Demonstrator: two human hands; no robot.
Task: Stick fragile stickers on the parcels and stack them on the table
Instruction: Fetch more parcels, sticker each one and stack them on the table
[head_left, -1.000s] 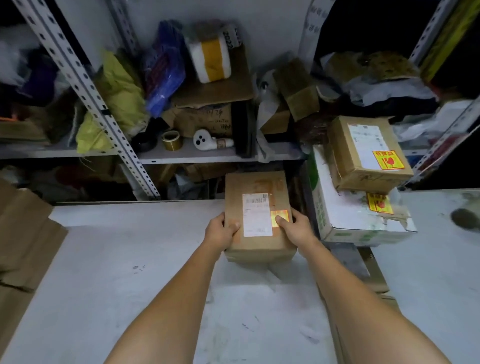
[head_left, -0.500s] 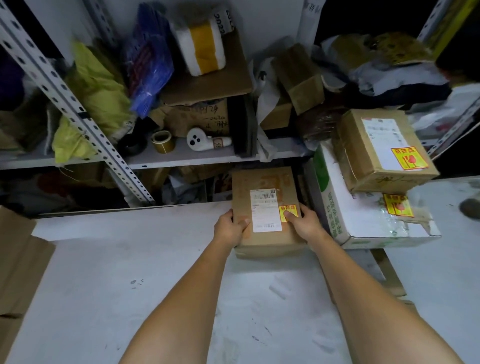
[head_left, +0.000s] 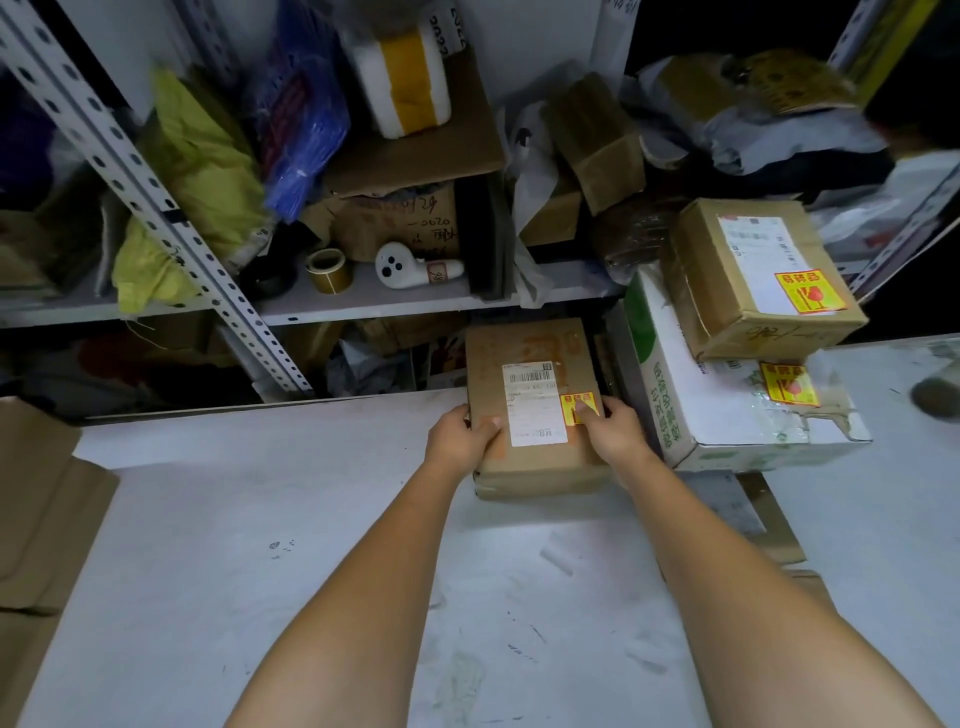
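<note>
Head camera view, looking down along two bare forearms. A flat brown cardboard parcel (head_left: 535, 410) is lying at the far edge of a pale grey table (head_left: 260, 545), just right of the frame's centre, its far end reaching toward the dark gap under the metal shelving. The left hand (head_left: 460, 436) is gripping the parcel's left edge, thumb on top. The right hand (head_left: 613, 434) is resting on the parcel's right side, one fingertip pressing on a small yellow and red fragile sticker (head_left: 576, 407) that is sitting beside the white shipping label (head_left: 535, 402).

To the right, a white carton with green print (head_left: 727, 415) is carrying its own yellow sticker, and a smaller brown box (head_left: 748, 270) with another sticker is sitting tilted on top of it.

The risks, as a judgement: the sticker is overlapping the label's edge, so it may be sticking poorly there or covering print. The parcel is sitting close to the table's far edge, so a hard press could be nudging it off into the gap. The tilted top box could slide if this parcel is stacked on or against it.
</note>
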